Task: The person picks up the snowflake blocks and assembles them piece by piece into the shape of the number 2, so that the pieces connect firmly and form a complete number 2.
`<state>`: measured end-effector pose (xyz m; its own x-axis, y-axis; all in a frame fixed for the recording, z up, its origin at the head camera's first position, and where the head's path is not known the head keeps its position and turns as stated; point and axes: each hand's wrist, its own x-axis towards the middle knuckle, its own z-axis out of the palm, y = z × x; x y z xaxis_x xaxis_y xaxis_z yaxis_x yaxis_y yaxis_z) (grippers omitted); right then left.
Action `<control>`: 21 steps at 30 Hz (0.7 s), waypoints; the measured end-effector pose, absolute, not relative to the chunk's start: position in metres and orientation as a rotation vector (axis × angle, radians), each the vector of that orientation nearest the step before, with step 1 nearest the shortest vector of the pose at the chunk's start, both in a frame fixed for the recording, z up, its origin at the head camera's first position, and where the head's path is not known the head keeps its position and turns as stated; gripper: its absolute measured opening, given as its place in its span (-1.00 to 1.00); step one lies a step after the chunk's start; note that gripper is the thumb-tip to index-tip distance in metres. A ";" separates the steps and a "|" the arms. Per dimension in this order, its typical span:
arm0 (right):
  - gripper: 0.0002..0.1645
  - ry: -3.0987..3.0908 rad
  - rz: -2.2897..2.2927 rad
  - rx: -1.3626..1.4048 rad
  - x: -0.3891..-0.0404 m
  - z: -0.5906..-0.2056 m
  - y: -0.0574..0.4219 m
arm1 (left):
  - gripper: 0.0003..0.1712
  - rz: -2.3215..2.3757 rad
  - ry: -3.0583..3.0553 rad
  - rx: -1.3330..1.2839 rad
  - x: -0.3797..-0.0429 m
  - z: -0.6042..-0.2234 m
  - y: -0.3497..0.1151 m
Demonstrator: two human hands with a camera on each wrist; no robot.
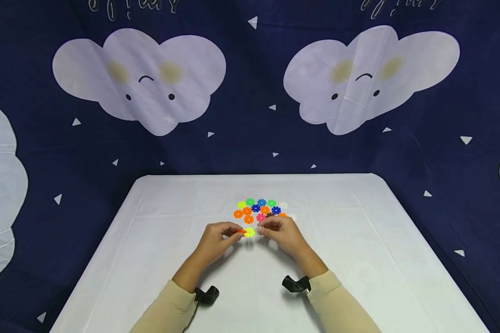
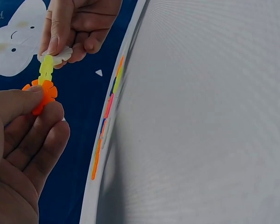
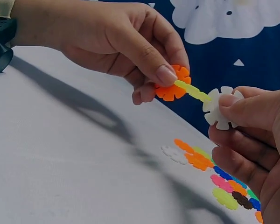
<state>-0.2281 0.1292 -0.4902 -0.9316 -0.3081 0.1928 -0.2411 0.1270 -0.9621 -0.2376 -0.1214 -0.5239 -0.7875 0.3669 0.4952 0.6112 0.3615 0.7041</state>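
My left hand [image 1: 220, 240] pinches an orange notched plastic disc [image 2: 49, 95], shaped like a flower, between thumb and fingers. Slotted crosswise into that disc is a yellow-green one [image 1: 249, 232], which shows edge-on in both wrist views. From the other side my right hand [image 1: 284, 235] pinches a white notched disc [image 3: 217, 110] by thumb and forefinger. Its rim meets the yellow-green disc's free edge in the right wrist view. Both hands hold the pieces above the table, their shadows falling on the white cloth.
Behind the hands, loose flower discs lie flat in a cluster on the white table [image 1: 171, 208]: orange [image 1: 248, 219], blue [image 1: 256, 208], green [image 1: 271, 203], pink [image 1: 260, 217] and white among them. A dark blue curtain [image 1: 250, 148] with clouds hangs past the far edge.
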 end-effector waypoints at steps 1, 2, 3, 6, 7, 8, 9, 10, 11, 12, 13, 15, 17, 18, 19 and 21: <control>-0.87 2.318 -1.963 -0.567 -0.228 -0.490 0.129 | -0.88 -1.394 -2.369 -0.873 -0.237 -0.524 -0.121; -0.87 2.315 -1.966 -0.566 -0.227 -0.491 0.128 | -0.88 -1.391 -2.365 -0.874 -0.237 -0.524 -0.121; -0.87 2.314 -1.968 -0.567 -0.227 -0.491 0.128 | -0.88 -1.388 -2.359 -0.875 -0.237 -0.525 -0.121; -0.89 2.325 -1.971 -0.563 -0.227 -0.492 0.126 | -0.86 -1.386 -2.337 -0.876 -0.237 -0.525 -0.121; -0.90 2.329 -1.972 -0.559 -0.227 -0.492 0.126 | -0.86 -1.388 -2.331 -0.875 -0.237 -0.525 -0.121; -0.90 2.329 -1.974 -0.559 -0.227 -0.492 0.126 | -0.86 -1.390 -2.329 -0.873 -0.236 -0.525 -0.121; -0.89 2.328 -1.975 -0.558 -0.226 -0.492 0.126 | -0.86 -1.397 -2.330 -0.869 -0.236 -0.525 -0.121; -0.90 2.330 -1.975 -0.555 -0.226 -0.492 0.126 | -0.86 -1.405 -2.334 -0.862 -0.235 -0.524 -0.121; -0.90 2.334 -1.972 -0.549 -0.228 -0.496 0.127 | -0.87 -1.408 -2.333 -0.863 -0.235 -0.524 -0.121; -0.90 2.338 -1.972 -0.551 -0.231 -0.501 0.128 | -0.87 -1.411 -2.338 -0.858 -0.235 -0.524 -0.121; -0.90 2.336 -1.975 -0.555 -0.233 -0.505 0.128 | -0.88 -1.413 -2.346 -0.852 -0.234 -0.524 -0.121; -0.89 2.326 -1.988 -0.565 -0.237 -0.516 0.130 | -0.88 -1.415 -2.353 -0.849 -0.234 -0.524 -0.121; -0.89 2.321 -1.999 -0.578 -0.242 -0.525 0.130 | -0.89 -1.411 -2.351 -0.854 -0.234 -0.525 -0.121; -0.89 2.312 -2.007 -0.584 -0.242 -0.526 0.130 | -0.88 -1.414 -2.354 -0.851 -0.234 -0.526 -0.121; -0.89 2.304 -2.014 -0.585 -0.242 -0.526 0.129 | -0.88 -1.413 -2.351 -0.855 -0.234 -0.526 -0.121; -0.89 2.301 -2.014 -0.584 -0.242 -0.526 0.129 | -0.88 -1.415 -2.343 -0.859 -0.234 -0.527 -0.121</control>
<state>-0.2417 0.1289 -0.5263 -0.9291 -0.2961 0.2215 -0.2587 0.0927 -0.9615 -0.2338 -0.1211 -0.5273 -0.7870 0.3476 0.5096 0.6129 0.3464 0.7102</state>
